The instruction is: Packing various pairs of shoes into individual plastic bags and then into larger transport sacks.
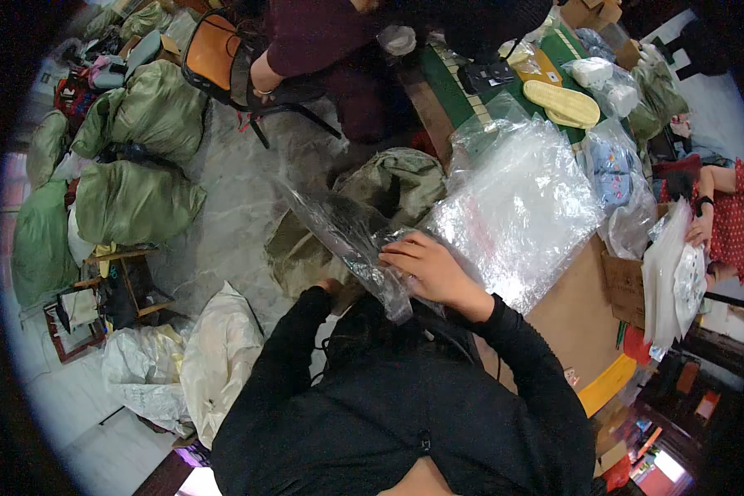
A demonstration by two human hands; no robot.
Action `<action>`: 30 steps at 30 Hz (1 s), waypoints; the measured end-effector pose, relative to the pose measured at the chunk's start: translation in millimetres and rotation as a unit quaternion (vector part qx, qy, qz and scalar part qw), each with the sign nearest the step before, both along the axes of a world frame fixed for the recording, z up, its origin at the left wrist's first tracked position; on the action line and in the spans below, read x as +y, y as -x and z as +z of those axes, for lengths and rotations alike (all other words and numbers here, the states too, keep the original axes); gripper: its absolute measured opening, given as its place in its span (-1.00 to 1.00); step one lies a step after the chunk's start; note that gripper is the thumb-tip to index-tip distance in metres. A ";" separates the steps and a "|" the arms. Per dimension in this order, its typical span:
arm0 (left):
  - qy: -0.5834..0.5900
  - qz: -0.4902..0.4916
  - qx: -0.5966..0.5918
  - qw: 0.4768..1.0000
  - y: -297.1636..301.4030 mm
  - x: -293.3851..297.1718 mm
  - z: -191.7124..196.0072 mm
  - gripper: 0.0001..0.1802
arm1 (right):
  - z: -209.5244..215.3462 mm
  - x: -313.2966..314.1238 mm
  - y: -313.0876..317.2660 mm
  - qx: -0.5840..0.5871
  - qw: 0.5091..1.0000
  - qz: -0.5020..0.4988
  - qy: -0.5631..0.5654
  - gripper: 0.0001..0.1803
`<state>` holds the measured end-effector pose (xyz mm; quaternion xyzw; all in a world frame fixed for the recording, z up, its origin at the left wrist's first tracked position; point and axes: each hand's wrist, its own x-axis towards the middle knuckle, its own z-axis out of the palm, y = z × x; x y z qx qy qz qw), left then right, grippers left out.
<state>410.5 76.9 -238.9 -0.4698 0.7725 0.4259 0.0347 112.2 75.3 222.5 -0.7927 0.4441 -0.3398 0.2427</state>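
In front of my body hangs a clear plastic bag point(339, 236), long and crumpled. My right hand point(430, 266) is closed on its right edge, fingers curled over the film. Lower down and to the left is my left hand point(331, 287); only its back near the wrist shows, and its fingers are hidden behind the plastic and my lap. Beyond the bag, an olive woven sack point(388, 186) stands on the floor with its mouth gaping. Beside my right hand, a stack of flat clear plastic bags point(525, 207) lies on the table.
The brown tabletop point(566, 310) runs along my right, with yellow slippers point(562, 103) farther up and a cardboard box point(624, 289) at its edge. Full green sacks point(140, 202) line the left. One person stands by an orange chair point(215, 54); another person's hand point(701, 227) is at right.
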 end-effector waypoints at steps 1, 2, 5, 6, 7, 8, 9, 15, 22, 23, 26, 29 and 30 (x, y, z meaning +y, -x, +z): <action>0.011 0.004 -0.017 1.000 -19.2 11.4 -4.3 -0.65 | -9.3 3.7 -0.8 0.036 0.999 0.019 -0.020 -0.66; 0.024 0.030 -0.039 0.998 -24.0 6.5 -8.3 -0.65 | -18.8 7.1 -12.0 0.065 0.995 0.047 -0.067 -0.65; 0.059 0.088 -0.104 0.989 -72.6 44.5 -4.2 -0.65 | -16.6 11.0 -31.0 0.078 0.989 0.080 -0.092 -0.62; 0.052 0.077 -0.086 0.992 -53.9 50.2 9.7 -0.65 | -26.5 14.8 -30.2 0.095 0.988 0.067 -0.101 -0.62; -0.100 0.276 0.060 0.954 -28.1 30.7 49.7 -0.64 | -33.8 21.8 -20.6 0.138 0.982 0.031 -0.124 -0.63; -0.256 0.451 0.186 0.835 13.3 -7.3 122.0 -0.63 | -41.5 29.9 -11.5 0.180 0.972 -0.007 -0.149 -0.64; -0.255 0.445 0.185 0.838 20.0 -17.4 177.0 -0.63 | -43.0 33.0 -12.8 0.179 0.973 -0.013 -0.147 -0.64; -0.304 0.535 0.337 0.712 -10.0 -19.1 307.4 -0.61 | -68.2 -7.9 -34.6 0.251 0.936 -0.199 -0.142 -0.76; -0.321 0.194 0.152 0.915 -29.6 20.1 315.3 -0.64 | -105.6 -116.8 4.0 0.092 0.865 -0.364 -0.332 -0.69; -0.321 0.189 0.151 0.916 -29.3 21.2 321.2 -0.64 | -107.2 -123.9 16.4 0.059 0.853 -0.368 -0.364 -0.65; -0.233 0.104 0.062 0.965 -15.8 28.3 363.8 -0.56 | -115.7 -123.6 43.5 0.007 0.823 -0.434 -0.367 -0.65; -0.251 0.400 0.206 0.857 -35.3 38.9 333.0 -0.51 | -121.1 -104.7 7.4 0.107 0.849 -0.442 -0.270 -0.70; -0.206 0.460 0.220 0.835 -38.0 36.4 326.6 -0.50 | -120.5 -90.7 -6.8 0.139 0.874 -0.420 -0.202 -0.81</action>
